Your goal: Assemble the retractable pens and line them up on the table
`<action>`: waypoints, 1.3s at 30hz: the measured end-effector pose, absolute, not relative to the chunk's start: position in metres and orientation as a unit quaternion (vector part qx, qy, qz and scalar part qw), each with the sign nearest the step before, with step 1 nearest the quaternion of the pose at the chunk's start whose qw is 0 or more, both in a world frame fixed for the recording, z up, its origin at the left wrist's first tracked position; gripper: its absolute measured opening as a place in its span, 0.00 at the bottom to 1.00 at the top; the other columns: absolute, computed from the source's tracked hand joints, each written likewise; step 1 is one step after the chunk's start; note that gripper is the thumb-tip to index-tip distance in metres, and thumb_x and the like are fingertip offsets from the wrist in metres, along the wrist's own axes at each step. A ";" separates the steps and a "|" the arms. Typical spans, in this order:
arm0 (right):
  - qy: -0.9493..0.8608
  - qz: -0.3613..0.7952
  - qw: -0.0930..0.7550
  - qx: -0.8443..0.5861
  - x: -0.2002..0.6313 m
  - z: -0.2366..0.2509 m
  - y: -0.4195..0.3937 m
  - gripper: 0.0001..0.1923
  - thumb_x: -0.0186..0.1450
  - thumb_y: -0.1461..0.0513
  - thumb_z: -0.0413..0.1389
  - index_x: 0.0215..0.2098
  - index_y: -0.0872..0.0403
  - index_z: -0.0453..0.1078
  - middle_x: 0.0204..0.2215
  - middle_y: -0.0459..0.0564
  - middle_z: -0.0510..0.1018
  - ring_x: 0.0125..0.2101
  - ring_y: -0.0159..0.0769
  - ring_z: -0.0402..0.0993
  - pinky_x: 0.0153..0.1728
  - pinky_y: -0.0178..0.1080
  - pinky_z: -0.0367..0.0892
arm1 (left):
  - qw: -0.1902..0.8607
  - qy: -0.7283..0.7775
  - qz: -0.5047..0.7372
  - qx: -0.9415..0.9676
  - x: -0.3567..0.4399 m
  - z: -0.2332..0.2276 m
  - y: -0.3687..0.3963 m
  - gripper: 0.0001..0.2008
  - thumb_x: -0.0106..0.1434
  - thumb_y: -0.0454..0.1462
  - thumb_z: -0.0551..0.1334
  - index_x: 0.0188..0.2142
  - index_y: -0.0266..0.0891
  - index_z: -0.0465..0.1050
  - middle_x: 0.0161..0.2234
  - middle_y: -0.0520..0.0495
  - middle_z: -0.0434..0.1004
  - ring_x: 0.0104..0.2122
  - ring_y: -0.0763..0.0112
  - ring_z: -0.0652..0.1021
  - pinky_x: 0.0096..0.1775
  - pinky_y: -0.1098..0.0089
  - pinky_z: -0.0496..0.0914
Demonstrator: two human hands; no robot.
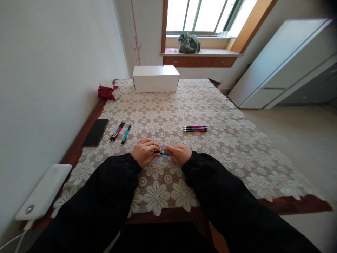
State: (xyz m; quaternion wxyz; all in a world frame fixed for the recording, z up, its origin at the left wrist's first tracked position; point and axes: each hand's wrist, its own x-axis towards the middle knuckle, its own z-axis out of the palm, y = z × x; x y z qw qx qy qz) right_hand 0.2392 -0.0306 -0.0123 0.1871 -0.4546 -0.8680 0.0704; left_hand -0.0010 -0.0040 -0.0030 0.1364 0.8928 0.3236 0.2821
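Between my hands, just above the lace tablecloth, is a teal and black pen (165,154), lying roughly crosswise. My left hand (145,151) has its fingers closed on the black end. The teal end is pinched by my right hand (179,153), which hides part of it. Beyond my left hand lies a single teal and black pen (126,134), with a small bunch of teal, red and black pens (117,132) beside it. Several more pens (195,129) lie side by side past my right hand.
A dark flat phone-like slab (96,133) lies at the left edge. Nearer me is a white device (45,191) with a cable. A white box (156,79) and a red tissue pack (108,92) stand at the far end of the lace tablecloth (158,195).
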 end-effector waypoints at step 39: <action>-0.776 0.016 0.199 -0.599 0.344 -0.001 0.014 0.08 0.66 0.61 0.61 0.41 0.48 0.81 0.40 0.52 0.77 0.45 0.44 0.74 0.45 0.42 0.69 | 0.133 0.488 0.318 0.802 -0.010 0.002 0.004 0.08 0.66 0.40 0.62 0.43 0.41 0.75 0.42 0.45 0.82 0.46 0.58 0.77 0.51 0.57 0.69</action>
